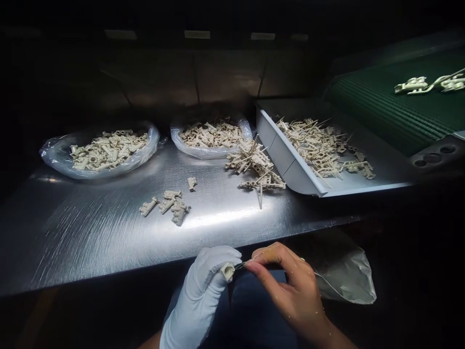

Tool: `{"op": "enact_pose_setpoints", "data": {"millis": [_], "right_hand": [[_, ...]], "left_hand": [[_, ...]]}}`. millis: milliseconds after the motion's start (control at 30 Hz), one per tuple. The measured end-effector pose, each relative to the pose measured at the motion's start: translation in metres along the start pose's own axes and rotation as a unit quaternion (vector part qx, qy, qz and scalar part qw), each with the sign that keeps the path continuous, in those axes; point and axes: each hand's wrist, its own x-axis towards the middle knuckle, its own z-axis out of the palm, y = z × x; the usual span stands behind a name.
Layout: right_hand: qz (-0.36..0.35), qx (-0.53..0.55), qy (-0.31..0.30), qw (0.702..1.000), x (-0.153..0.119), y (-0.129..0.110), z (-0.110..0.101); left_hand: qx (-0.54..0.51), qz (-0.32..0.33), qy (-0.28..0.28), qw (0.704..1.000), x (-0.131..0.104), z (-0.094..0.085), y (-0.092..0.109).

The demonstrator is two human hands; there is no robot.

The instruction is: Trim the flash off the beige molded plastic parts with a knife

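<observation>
In a white glove, my left hand [203,283] is closed around a small cream-coloured moulded plastic part [227,272], whose round opening faces me. My bare right hand [290,281] pinches a thin, dark, narrow piece [239,265] between thumb and fingertips. Its end reaches the side of the plastic part; whether it is a blade or a wire I cannot make out. Both hands are just in front of the metal table's near edge. Beyond them, several loose plastic parts [178,212] lie on the tabletop.
Two plastic-lined containers [58,165] [189,153] of parts stand along the back of the metal table [109,242]. A heap of parts on sprues [254,167] leans by a grey tray [290,160]. A green conveyor belt [385,111] carries more parts. A clear bag [348,276] hangs at right.
</observation>
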Motion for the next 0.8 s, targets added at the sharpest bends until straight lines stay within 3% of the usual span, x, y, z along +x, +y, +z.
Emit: {"op": "enact_pose_setpoints", "data": {"millis": [167,433,533,633,800], "right_hand": [[-0.054,-0.045,0.011,0.997,0.003,-0.002,-0.003],[-0.039,-0.002,-0.064,0.997,0.008,-0.003,-0.011],[-0.001,0.023,-0.08,0.997,0.007,-0.001,-0.013],[0.082,0.06,-0.123,0.987,0.007,0.0,-0.013],[0.195,0.196,-0.203,0.94,0.005,0.01,-0.002]], "left_hand": [[-0.005,-0.004,-0.016,1.0,0.003,-0.002,0.003],[-0.019,-0.002,-0.052,0.998,0.005,-0.003,0.007],[-0.049,-0.026,-0.077,0.995,0.008,-0.003,0.011],[-0.054,-0.061,-0.114,0.99,0.012,-0.006,0.016],[-0.045,-0.08,-0.115,0.989,0.017,-0.008,0.017]]}}
